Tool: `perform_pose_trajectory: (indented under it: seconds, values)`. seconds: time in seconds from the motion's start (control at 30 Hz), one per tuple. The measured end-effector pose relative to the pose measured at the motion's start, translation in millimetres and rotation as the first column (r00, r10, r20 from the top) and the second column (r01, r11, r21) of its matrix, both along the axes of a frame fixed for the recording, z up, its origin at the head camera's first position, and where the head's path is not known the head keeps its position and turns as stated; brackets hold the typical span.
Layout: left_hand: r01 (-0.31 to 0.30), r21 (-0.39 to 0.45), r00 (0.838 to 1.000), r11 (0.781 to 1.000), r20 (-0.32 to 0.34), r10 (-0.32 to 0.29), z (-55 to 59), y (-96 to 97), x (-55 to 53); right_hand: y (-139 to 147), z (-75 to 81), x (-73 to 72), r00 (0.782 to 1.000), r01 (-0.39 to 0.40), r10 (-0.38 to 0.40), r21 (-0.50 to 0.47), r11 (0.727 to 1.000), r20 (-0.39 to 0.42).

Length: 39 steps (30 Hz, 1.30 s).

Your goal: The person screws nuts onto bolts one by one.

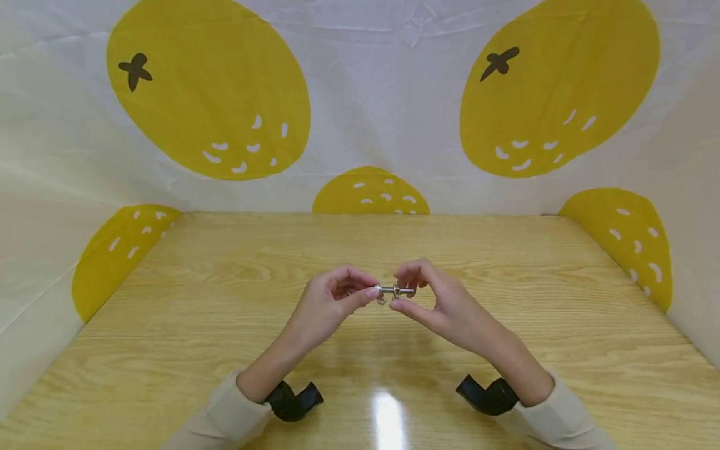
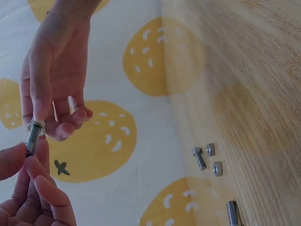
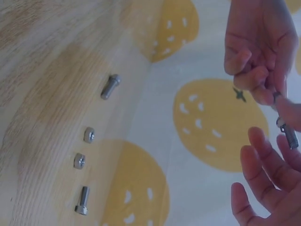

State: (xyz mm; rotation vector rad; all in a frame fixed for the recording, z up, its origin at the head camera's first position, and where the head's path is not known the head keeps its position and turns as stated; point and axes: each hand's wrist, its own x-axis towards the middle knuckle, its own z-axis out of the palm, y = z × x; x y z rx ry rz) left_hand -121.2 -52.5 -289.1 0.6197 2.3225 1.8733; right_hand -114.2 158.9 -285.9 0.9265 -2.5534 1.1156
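My left hand point(image 1: 332, 300) pinches the head of a silver bolt point(image 1: 388, 289) between thumb and fingers, its shank lying sideways toward the right. A nut point(image 2: 35, 126) sits around the threaded shank, part way along, with the bolt's end sticking out beyond it. My right hand point(image 1: 444, 306) is at that nut, thumb below and forefinger above. In the left wrist view the right thumb point(image 2: 41, 106) touches the nut. The other right fingers point(image 3: 256, 174) are spread and bent loosely, apart from the bolt.
On the wooden table point(image 1: 225, 262) lie two loose nuts point(image 3: 89, 135) between two more bolts point(image 3: 110, 87), as seen in the right wrist view. A white cloth point(image 1: 382, 94) with yellow fruit prints stands around the table's back and sides.
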Motion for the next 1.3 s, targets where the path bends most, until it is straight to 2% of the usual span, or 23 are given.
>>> perform_pose_trajectory:
  seconds: [0.13,0.27,0.53,0.73,0.83,1.0,1.07,1.3]
  values:
    - [0.004,0.007,1.000,1.000,-0.001,-0.004,0.3,0.1,-0.4,-0.8,-0.6,-0.4,0.997,-0.037,0.036,-0.008,0.999,-0.070]
    - [0.008,0.007,1.000,1.000,0.000,-0.008,0.0,0.3,-0.3,-1.0,-1.6,0.3,0.997,-0.031,0.031,-0.003,1.000,-0.076]
    - [0.017,0.010,1.000,1.000,0.003,-0.017,-0.3,0.1,0.6,-3.4,-5.1,-0.7,0.999,0.034,-0.035,0.028,0.999,0.031]
    - [0.012,0.001,1.000,1.000,0.004,-0.012,-0.4,-0.2,0.0,-2.8,-3.6,0.2,0.997,0.047,-0.049,0.035,0.998,0.065]
    - [0.006,-0.006,1.000,1.000,-0.002,-0.006,-0.9,-0.9,-0.5,-2.7,-3.3,0.5,0.999,0.027,-0.027,0.014,1.000,0.035]
    - [0.004,0.002,1.000,1.000,-0.008,-0.004,-1.4,-1.0,-0.9,-3.0,-6.1,-2.9,0.992,-0.045,0.042,-0.021,0.999,-0.118]
    - [0.005,0.005,1.000,1.000,-0.010,-0.005,-1.4,-0.8,-0.9,-2.9,-7.1,-3.8,0.988,-0.064,0.059,-0.030,0.997,-0.145]
    - [0.014,0.013,1.000,1.000,-0.010,-0.014,-0.3,-1.2,0.6,-3.1,-7.6,-2.0,0.994,-0.070,0.067,-0.029,0.997,-0.082]
